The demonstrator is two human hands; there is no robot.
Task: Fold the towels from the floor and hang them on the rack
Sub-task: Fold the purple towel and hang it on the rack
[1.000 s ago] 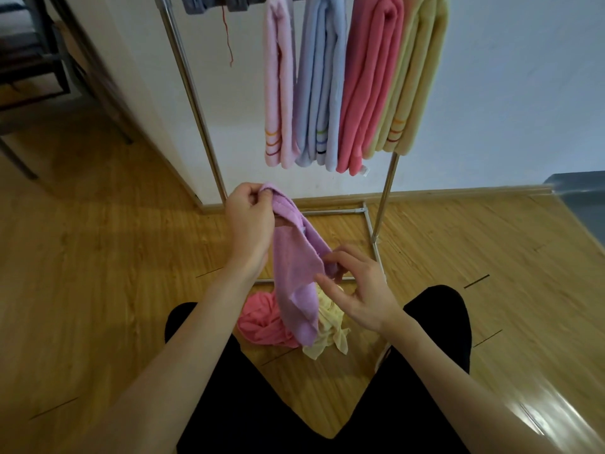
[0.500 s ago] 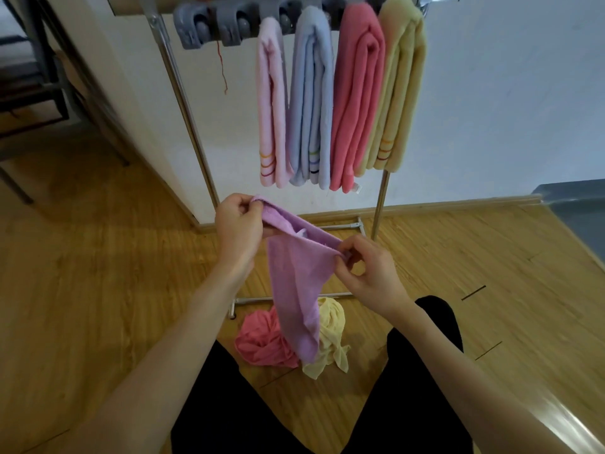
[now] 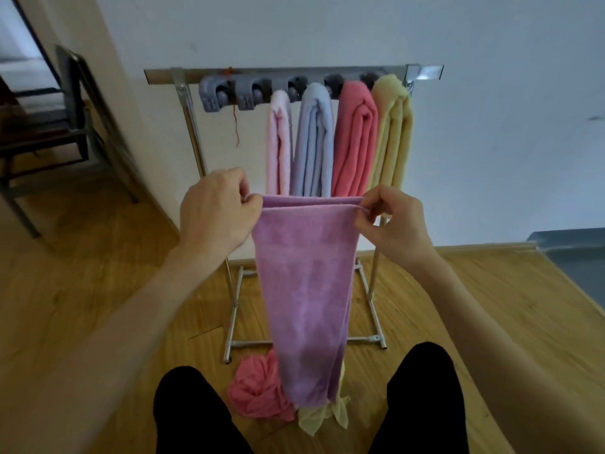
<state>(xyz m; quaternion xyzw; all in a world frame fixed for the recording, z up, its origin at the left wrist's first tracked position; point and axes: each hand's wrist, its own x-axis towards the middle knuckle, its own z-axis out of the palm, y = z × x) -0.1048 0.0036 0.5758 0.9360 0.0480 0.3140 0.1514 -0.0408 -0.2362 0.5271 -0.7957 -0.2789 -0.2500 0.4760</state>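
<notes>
Across the lower frame runs the wooden floor (image 3: pixel 98 290), meeting a white wall (image 3: pixel 491 126) that fills the upper half. Against that wall, at upper centre, stands the metal rack (image 3: pixel 190 126), its bar carrying four folded towels side by side: pale pink (image 3: pixel 278 142), light blue (image 3: pixel 314 139), coral (image 3: pixel 355 139) and yellow (image 3: pixel 393 136). At centre frame hangs the purple towel (image 3: pixel 307 290), doubled over, its top edge stretched level between both hands and its length dropping below them. The left hand (image 3: pixel 216 211) pinches the top left corner; the right hand (image 3: pixel 393 224) pinches the top right corner. At bottom centre, on the floor, lie a crumpled pink towel (image 3: pixel 255 391) and a yellow one (image 3: pixel 314 421), touching.
</notes>
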